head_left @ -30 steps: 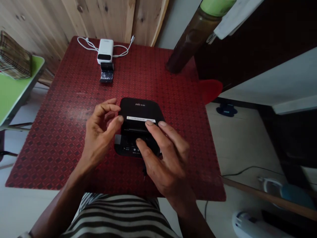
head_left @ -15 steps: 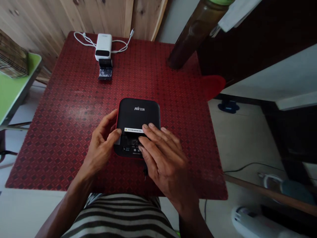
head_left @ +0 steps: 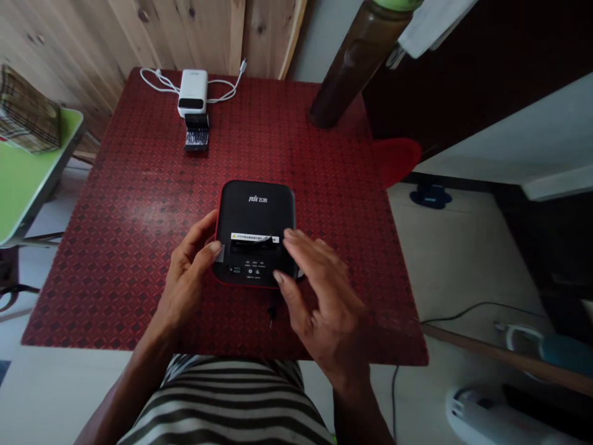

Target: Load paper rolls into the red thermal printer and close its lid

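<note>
A small black printer (head_left: 257, 213) with red sides lies on the red patterned table (head_left: 139, 259) in front of me. Across its top run a white warning label, a paper slot and a panel with two round buttons. A thin dark strip (head_left: 259, 241) sticks up out of the slot. My left hand (head_left: 192, 266) grips the printer's left side, thumb on the top edge and fingers along the side. Over the right edge is my right hand (head_left: 322, 296), thumb and fingers apart, fingertips at the top surface; whether they press on it I cannot tell.
At the back stand a white power bank-like device (head_left: 193, 89) with a white cable (head_left: 227, 93) and a black roll (head_left: 197, 131) before it. A tall brown bottle (head_left: 349, 68) is back right. A black plug (head_left: 271, 312) shows near the front edge.
My right hand has drawn back to the right from lying flat over the slot, uncovering the buttons and the raised dark strip. My left hand keeps its grip on the printer.
</note>
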Action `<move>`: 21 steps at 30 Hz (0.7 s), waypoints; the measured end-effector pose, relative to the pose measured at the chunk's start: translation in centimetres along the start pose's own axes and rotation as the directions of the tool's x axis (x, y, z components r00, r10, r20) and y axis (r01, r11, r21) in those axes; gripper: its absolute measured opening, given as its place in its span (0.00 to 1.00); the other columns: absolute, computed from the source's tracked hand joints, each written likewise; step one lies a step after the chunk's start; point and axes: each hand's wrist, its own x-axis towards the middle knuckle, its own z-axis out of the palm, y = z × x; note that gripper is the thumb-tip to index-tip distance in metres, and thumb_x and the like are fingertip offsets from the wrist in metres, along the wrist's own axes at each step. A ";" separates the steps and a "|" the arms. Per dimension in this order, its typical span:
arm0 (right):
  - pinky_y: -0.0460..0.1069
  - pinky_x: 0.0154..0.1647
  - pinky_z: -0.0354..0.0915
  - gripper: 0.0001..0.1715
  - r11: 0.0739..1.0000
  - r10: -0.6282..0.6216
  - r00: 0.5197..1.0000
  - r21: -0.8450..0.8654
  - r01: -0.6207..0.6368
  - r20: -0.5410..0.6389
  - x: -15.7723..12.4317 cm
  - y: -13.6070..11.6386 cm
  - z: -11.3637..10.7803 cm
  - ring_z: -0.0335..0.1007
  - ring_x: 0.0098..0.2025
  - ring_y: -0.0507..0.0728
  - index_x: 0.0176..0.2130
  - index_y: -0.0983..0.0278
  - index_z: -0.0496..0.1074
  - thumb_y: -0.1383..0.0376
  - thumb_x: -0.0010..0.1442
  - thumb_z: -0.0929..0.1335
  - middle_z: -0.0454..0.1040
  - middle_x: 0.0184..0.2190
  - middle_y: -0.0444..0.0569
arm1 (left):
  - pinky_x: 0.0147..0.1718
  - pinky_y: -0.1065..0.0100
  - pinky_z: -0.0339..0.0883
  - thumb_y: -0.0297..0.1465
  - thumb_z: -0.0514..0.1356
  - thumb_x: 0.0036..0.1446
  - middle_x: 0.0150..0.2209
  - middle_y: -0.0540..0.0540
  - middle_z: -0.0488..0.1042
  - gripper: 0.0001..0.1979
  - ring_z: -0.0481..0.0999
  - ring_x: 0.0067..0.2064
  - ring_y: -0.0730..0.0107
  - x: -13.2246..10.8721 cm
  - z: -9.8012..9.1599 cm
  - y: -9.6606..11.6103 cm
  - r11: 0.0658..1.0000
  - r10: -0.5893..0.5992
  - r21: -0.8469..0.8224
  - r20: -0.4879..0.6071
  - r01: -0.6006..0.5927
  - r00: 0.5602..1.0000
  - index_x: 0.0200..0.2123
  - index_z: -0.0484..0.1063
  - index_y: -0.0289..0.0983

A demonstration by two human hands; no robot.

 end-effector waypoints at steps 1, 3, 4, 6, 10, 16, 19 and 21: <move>0.65 0.74 0.78 0.28 0.999 0.035 0.999 0.008 -0.035 -0.035 -0.5 0.2 -0.2 0.81 0.71 0.64 0.73 0.61 0.73 0.69 0.78 0.73 0.85 0.66 0.59 | 0.78 0.40 0.68 0.45 0.70 0.72 0.73 0.43 0.80 0.28 0.76 0.77 0.42 -0.4 -0.2 -0.2 1.000 -0.007 -0.003 0.007 0.007 1.000 0.72 0.80 0.49; 0.67 0.69 0.81 0.34 0.994 0.108 0.992 0.012 -0.107 -0.066 -1.6 0.6 -0.3 0.82 0.70 0.67 0.76 0.59 0.71 0.61 0.77 0.76 0.84 0.67 0.60 | 0.76 0.40 0.70 0.44 0.70 0.73 0.72 0.43 0.80 0.27 0.76 0.76 0.43 -0.9 -0.6 -0.5 1.000 -0.009 0.005 0.016 0.009 1.000 0.72 0.80 0.50; 0.68 0.68 0.82 0.37 0.989 0.147 0.987 0.012 -0.147 -0.060 -2.2 0.8 -0.3 0.82 0.70 0.69 0.77 0.59 0.69 0.56 0.76 0.76 0.83 0.67 0.61 | 0.75 0.41 0.72 0.44 0.70 0.73 0.72 0.43 0.81 0.26 0.77 0.76 0.43 -1.1 -0.7 -0.5 1.000 -0.005 0.013 0.016 0.005 1.000 0.72 0.80 0.51; 0.71 0.66 0.83 0.43 0.977 0.215 0.976 0.003 -0.215 -0.033 -3.1 1.1 0.1 0.83 0.69 0.71 0.78 0.59 0.67 0.47 0.75 0.76 0.82 0.68 0.64 | 0.74 0.43 0.73 0.44 0.71 0.72 0.71 0.43 0.81 0.26 0.79 0.74 0.44 -1.1 -0.9 -0.5 0.999 -0.003 0.032 0.009 0.003 1.000 0.70 0.81 0.51; 0.71 0.64 0.84 0.44 0.960 0.280 0.960 0.001 -0.280 -0.016 -4.1 1.3 1.1 0.85 0.65 0.72 0.77 0.60 0.68 0.42 0.75 0.75 0.84 0.65 0.64 | 0.74 0.45 0.71 0.42 0.73 0.69 0.68 0.45 0.84 0.25 0.81 0.71 0.44 -0.8 -0.6 0.2 0.997 -0.015 0.070 -0.033 0.017 0.999 0.68 0.84 0.49; 0.66 0.59 0.87 0.44 0.960 0.271 0.962 0.073 -0.269 -0.022 -3.9 1.6 1.3 0.88 0.61 0.69 0.76 0.60 0.69 0.45 0.73 0.78 0.86 0.62 0.62 | 0.68 0.47 0.75 0.43 0.72 0.68 0.66 0.45 0.86 0.26 0.84 0.67 0.44 -0.7 0.0 0.8 0.992 -0.018 0.125 -0.074 0.027 0.997 0.67 0.84 0.49; 0.66 0.59 0.87 0.45 0.961 0.267 0.963 0.081 -0.264 -0.030 -3.8 1.7 1.1 0.88 0.61 0.69 0.76 0.59 0.69 0.47 0.71 0.80 0.86 0.62 0.62 | 0.70 0.46 0.74 0.43 0.71 0.70 0.66 0.46 0.85 0.25 0.82 0.69 0.43 -0.6 -0.1 0.6 0.991 -0.024 0.130 -0.061 0.032 0.998 0.68 0.84 0.50; 0.66 0.59 0.87 0.46 0.962 0.265 0.964 0.075 -0.262 -0.029 -3.8 1.7 1.0 0.88 0.60 0.69 0.76 0.59 0.69 0.48 0.70 0.81 0.86 0.62 0.62 | 0.71 0.46 0.74 0.43 0.71 0.70 0.67 0.47 0.85 0.24 0.82 0.70 0.44 -0.5 -0.2 0.4 0.991 -0.025 0.128 -0.056 0.032 0.998 0.67 0.84 0.51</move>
